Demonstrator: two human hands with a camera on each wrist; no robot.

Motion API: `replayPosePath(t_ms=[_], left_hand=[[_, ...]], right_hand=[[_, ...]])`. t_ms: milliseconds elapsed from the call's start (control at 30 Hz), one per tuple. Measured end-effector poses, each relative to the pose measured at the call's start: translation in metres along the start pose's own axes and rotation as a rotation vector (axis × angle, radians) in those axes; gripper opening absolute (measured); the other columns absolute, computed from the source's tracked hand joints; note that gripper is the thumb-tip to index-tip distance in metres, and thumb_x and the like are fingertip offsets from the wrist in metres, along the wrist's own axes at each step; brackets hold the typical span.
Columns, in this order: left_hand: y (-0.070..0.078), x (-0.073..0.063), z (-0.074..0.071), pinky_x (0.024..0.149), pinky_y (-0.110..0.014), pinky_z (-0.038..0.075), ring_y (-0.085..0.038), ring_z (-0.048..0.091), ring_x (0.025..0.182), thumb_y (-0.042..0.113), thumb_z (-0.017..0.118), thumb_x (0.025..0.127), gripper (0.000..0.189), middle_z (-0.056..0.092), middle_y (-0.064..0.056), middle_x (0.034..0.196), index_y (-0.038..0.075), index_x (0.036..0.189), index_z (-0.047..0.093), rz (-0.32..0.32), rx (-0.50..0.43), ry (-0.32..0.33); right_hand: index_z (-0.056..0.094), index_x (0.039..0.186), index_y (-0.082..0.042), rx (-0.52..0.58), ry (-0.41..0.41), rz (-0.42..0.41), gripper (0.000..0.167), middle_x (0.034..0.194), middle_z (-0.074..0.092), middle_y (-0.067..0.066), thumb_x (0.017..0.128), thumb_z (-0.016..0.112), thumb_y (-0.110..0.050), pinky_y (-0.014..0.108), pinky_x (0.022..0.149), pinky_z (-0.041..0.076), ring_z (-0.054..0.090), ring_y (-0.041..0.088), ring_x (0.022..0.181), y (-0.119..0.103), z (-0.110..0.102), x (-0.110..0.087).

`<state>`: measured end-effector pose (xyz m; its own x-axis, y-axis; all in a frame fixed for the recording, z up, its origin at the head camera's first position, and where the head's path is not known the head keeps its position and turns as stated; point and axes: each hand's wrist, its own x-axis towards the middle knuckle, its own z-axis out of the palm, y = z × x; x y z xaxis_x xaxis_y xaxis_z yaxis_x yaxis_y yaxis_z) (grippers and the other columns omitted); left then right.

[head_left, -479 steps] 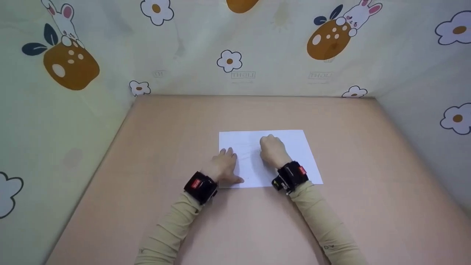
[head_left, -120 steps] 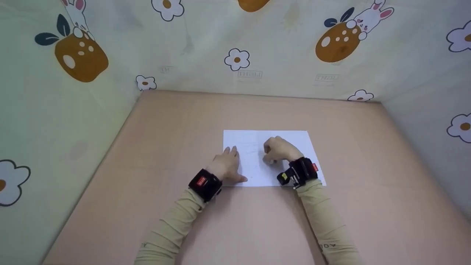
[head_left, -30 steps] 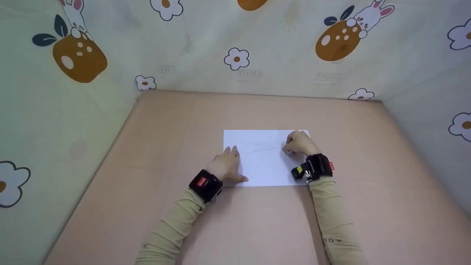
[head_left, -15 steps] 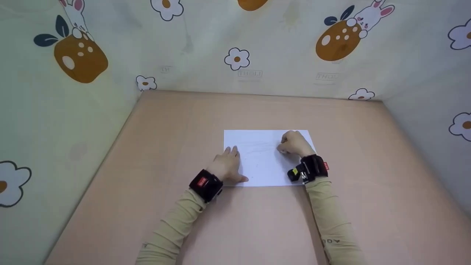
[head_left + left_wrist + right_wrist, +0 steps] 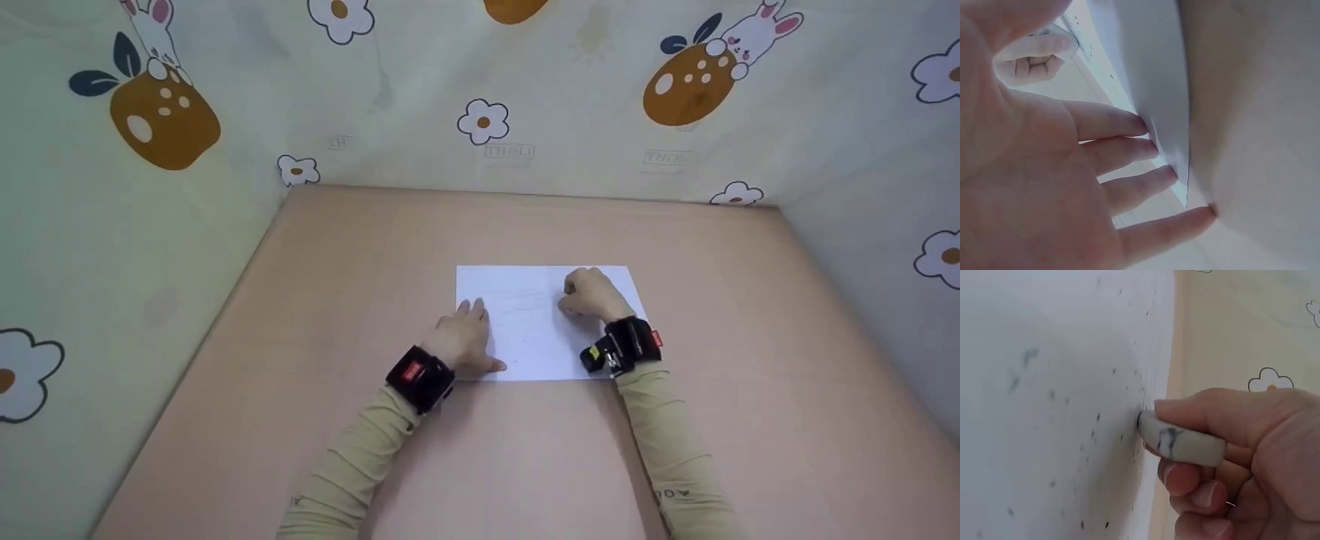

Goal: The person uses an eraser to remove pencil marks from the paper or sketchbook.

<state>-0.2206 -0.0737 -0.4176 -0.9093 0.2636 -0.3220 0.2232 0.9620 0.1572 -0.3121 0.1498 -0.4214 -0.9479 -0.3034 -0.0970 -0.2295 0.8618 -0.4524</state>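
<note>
A white sheet of paper [image 5: 532, 352] lies flat on the table, with faint pencil lines across its upper half. My left hand [image 5: 461, 337] rests on its left part, fingers spread; in the left wrist view most fingertips touch the sheet and one finger reaches past its edge. Toward the upper right of the sheet, my right hand [image 5: 598, 295] pinches a white eraser [image 5: 1190, 444] between thumb and fingers. Grey smudges mark the eraser, and its darkened end touches the paper. Dark crumbs [image 5: 1098, 417] are scattered around it. From the head view the eraser is hidden under the hand.
The tan tabletop [image 5: 360, 277] stretches around the sheet on every side. A patterned cloth wall [image 5: 405, 90] with flowers and rabbits closes off the back and both sides. Black camera straps [image 5: 421, 379] sit on both wrists.
Over the last second my right hand has slid left across the paper, having moved right since four seconds ago. My left hand has stayed in place on the sheet.
</note>
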Motion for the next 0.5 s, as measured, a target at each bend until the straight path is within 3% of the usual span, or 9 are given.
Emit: replayPosePath(t_ms=[167, 267, 333, 433, 500], left_hand=[[0.001, 0.002, 0.0, 0.115, -0.047, 0.032, -0.03, 0.018, 0.147, 0.057, 0.067, 0.08, 0.102, 0.018, -0.016, 0.159, -0.004, 0.149, 0.021, 0.004, 0.015, -0.005], [0.001, 0.003, 0.0, 0.115, -0.046, 0.032, -0.03, 0.017, 0.148, 0.057, 0.066, 0.08, 0.102, 0.018, -0.016, 0.159, -0.003, 0.149, 0.021, -0.001, 0.016, -0.015], [0.001, 0.003, 0.0, 0.115, -0.047, 0.032, -0.031, 0.017, 0.148, 0.057, 0.067, 0.08, 0.102, 0.017, -0.016, 0.159, -0.004, 0.149, 0.021, -0.003, 0.016, -0.019], [-0.001, 0.002, -0.001, 0.114, -0.049, 0.033, -0.031, 0.018, 0.147, 0.056, 0.068, 0.079, 0.102, 0.018, -0.017, 0.159, -0.004, 0.148, 0.024, 0.002, 0.007, -0.018], [-0.002, 0.002, -0.001, 0.114, -0.049, 0.034, -0.032, 0.018, 0.148, 0.056, 0.068, 0.079, 0.101, 0.018, -0.016, 0.159, -0.003, 0.148, 0.025, 0.005, -0.002, -0.02]], right_hand=[[0.061, 0.071, 0.003, -0.081, 0.143, 0.137, 0.011, 0.066, 0.057, 0.01, 0.072, 0.059, -0.008, 0.029, 0.05, 0.039, 0.049, 0.021, 0.059, 0.014, -0.008, -0.005], [0.059, 0.07, 0.005, -0.16, 0.201, 0.128, 0.012, 0.074, 0.062, 0.02, 0.071, 0.056, -0.007, 0.04, 0.055, 0.046, 0.053, 0.03, 0.066, 0.015, -0.007, -0.006], [0.058, 0.069, 0.004, -0.187, 0.179, 0.069, 0.011, 0.075, 0.063, 0.021, 0.071, 0.056, -0.006, 0.042, 0.056, 0.047, 0.054, 0.031, 0.065, 0.01, -0.004, -0.005], [0.058, 0.068, 0.002, -0.174, 0.093, -0.032, 0.008, 0.067, 0.059, 0.013, 0.072, 0.059, -0.006, 0.033, 0.051, 0.044, 0.051, 0.023, 0.059, 0.001, 0.0, -0.001], [0.058, 0.068, 0.0, -0.139, 0.048, -0.056, 0.008, 0.063, 0.054, 0.006, 0.072, 0.061, -0.006, 0.026, 0.049, 0.037, 0.047, 0.018, 0.056, -0.003, 0.001, 0.001]])
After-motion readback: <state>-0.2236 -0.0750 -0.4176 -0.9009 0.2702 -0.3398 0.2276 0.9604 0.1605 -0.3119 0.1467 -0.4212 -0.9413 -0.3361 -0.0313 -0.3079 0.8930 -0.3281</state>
